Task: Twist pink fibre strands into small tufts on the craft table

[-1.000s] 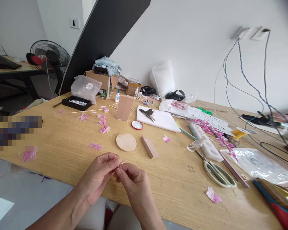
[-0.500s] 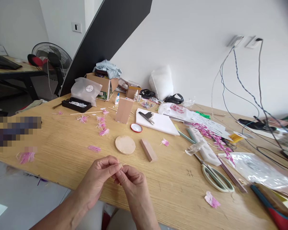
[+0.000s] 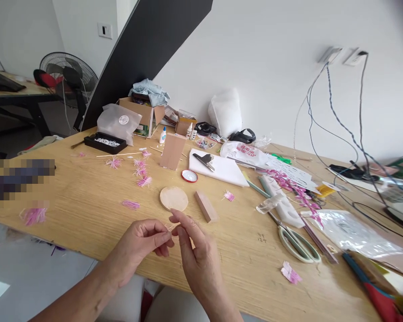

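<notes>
At the near side of the desk (image 3: 87, 201), we hold both hands close together in front of us. Our left hand (image 3: 143, 241) pinches a few thin strands (image 3: 169, 227) between thumb and forefinger; the strands poke out past the fingertips, toward the right hand. Our right hand (image 3: 200, 252) is just beside it, forefinger raised and parted from the thumb; we cannot tell whether its other fingers grip any of the strands.

Just beyond our hands lies a round wooden disc (image 3: 173, 197), and to its right a narrow wooden block (image 3: 204, 206). To the left of the disc we see a small bundle of pink strands (image 3: 130, 204), lying flat. Farther off on the left, several pink and white tassels (image 3: 140, 171) form a loose row, and a larger pink tuft (image 3: 35, 215) sits near the left edge.

Beyond the disc we have a red-rimmed lid (image 3: 190, 175), with a pinkish board (image 3: 173, 152) standing upright behind it. Right of these, a black clip (image 3: 204, 161) rests on a white pad (image 3: 230, 172). On the near right are scissors (image 3: 298, 245) and a pink-and-white scrap (image 3: 291, 273).
</notes>
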{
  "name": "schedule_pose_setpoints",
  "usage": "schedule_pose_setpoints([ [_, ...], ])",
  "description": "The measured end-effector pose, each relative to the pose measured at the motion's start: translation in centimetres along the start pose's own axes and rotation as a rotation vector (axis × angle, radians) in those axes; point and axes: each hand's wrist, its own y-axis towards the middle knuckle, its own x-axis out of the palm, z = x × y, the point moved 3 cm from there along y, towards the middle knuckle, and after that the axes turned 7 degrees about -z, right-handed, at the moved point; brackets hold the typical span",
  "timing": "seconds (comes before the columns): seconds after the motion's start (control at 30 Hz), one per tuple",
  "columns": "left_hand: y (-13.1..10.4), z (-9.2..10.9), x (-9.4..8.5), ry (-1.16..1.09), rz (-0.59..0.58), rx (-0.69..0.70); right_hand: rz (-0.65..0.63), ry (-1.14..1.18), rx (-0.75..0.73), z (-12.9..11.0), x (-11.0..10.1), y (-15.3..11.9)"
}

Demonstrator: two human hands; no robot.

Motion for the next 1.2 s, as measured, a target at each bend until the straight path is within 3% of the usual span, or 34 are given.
schedule_pose_setpoints([
  [0.23, 0.1, -0.6, 0.1, -0.111, -0.061, -0.062, 0.001, -0.018, -0.048, 0.1, 0.0, 0.1],
  [0.47, -0.1, -1.2, 0.1, -0.197, -0.065, -0.136, -0.009, 0.008, 0.01, 0.4, 0.0, 0.0],
  [0.73, -0.1, -2.0, -0.5, -0.355, -0.01, -0.173, -0.065, 0.042, 0.077, 0.8, 0.1, -0.4],
  [1.2, -0.2, -2.0, -0.6, -0.347, -0.063, -0.236, -0.16, -0.091, 0.038, 1.6, 0.5, -1.6],
])
